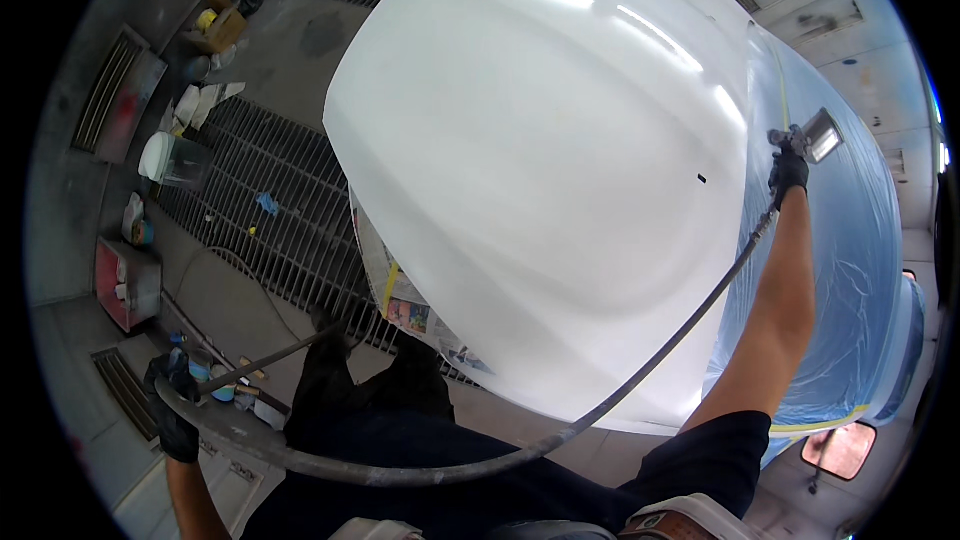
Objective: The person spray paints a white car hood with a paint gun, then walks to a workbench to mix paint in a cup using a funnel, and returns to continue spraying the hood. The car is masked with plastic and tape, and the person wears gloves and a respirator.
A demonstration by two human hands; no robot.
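Observation:
My right hand (789,172), in a black glove, is closed around the handle of a spray gun (822,137) with a metallic cup, held out at the far right. A thick grey air hose (560,437) runs down from the gun and loops low across the front of my body. My left hand (175,410), also black-gloved, grips that hose at the lower left. Between my arms spreads a glossy white car hood (530,150). Clear blue masking film (830,270) covers the car beyond the hood's right edge, under the spray gun.
Masking newspaper (408,305) with yellow tape lines the hood's lower left edge. Floor grating (270,190) runs along the left. A white-lidded bucket (175,160), a cardboard box (218,28) and a red-and-grey bin (128,283) stand by the wall. A car mirror (840,448) projects at lower right.

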